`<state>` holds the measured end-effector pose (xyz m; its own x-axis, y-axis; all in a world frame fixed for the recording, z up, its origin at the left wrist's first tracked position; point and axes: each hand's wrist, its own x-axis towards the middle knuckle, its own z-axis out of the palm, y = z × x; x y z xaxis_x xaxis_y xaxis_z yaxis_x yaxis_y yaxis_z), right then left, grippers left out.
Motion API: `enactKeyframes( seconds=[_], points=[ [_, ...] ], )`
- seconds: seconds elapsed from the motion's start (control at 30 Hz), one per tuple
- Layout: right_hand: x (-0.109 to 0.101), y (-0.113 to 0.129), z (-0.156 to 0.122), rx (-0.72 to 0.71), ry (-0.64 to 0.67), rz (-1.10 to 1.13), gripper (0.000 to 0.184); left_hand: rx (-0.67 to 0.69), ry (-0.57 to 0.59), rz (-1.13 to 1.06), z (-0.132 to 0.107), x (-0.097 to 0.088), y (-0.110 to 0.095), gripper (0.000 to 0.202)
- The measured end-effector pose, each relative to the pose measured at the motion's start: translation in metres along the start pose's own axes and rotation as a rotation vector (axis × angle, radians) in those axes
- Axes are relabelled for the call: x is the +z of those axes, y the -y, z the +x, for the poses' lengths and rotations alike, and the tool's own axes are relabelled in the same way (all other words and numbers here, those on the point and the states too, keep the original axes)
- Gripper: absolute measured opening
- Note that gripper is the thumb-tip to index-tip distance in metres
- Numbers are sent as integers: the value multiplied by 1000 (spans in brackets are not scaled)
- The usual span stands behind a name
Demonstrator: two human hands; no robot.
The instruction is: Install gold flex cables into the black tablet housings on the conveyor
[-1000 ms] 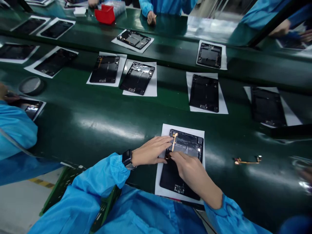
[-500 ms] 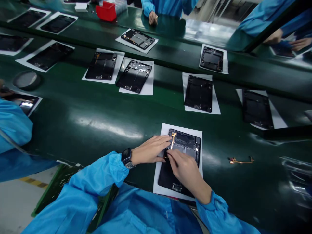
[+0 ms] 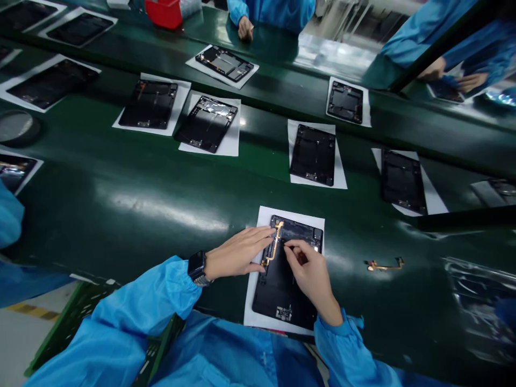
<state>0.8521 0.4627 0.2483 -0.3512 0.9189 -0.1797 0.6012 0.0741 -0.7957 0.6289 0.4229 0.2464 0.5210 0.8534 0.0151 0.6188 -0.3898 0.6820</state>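
Note:
An opened black tablet (image 3: 272, 295) lies on a white sheet (image 3: 250, 314) at the bench edge before me. Along its upper left side runs an orange flex cable (image 3: 276, 244). My left hand (image 3: 242, 250) rests at that side with fingers stretched out, the fingertips by the cable's top and the thumb near its lower end. Over the middle of the tablet, right of the cable, my right hand (image 3: 311, 271) has thumb and forefinger pinched together; whatever is between them is too small to make out. A second flex cable (image 3: 385, 266) lies on the bench to the right.
Several opened tablets (image 3: 312, 156) on white sheets line the green bench (image 3: 161, 183). Clear plastic bags (image 3: 479, 301) lie at the right, and a round dish (image 3: 16, 127) sits at the left. Co-workers in blue sleeves (image 3: 274, 13) are across and at the left. A dark bar (image 3: 463, 217) juts in from the right.
My right hand has shifted up and right, away from the cable, uncovering its lower part. My left hand stays along the tablet's left side. The whole view has swung slightly right.

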Motion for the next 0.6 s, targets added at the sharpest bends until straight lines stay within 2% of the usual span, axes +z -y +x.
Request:
enactKeyframes(
  seconds=[0.13, 0.4, 0.6],
  points=[
    [-2, -7, 8, -63, -8, -108, 17, -7, 22, 28, 1, 0, -1, 79],
    [5, -4, 50, -187, 22, -213, 21, -2, 21, 18, 4, -1, 0, 77],
    [11, -4, 53, -213, 17, -255, 22, -8, 22, 11, 4, 0, 1, 76]
  ],
)
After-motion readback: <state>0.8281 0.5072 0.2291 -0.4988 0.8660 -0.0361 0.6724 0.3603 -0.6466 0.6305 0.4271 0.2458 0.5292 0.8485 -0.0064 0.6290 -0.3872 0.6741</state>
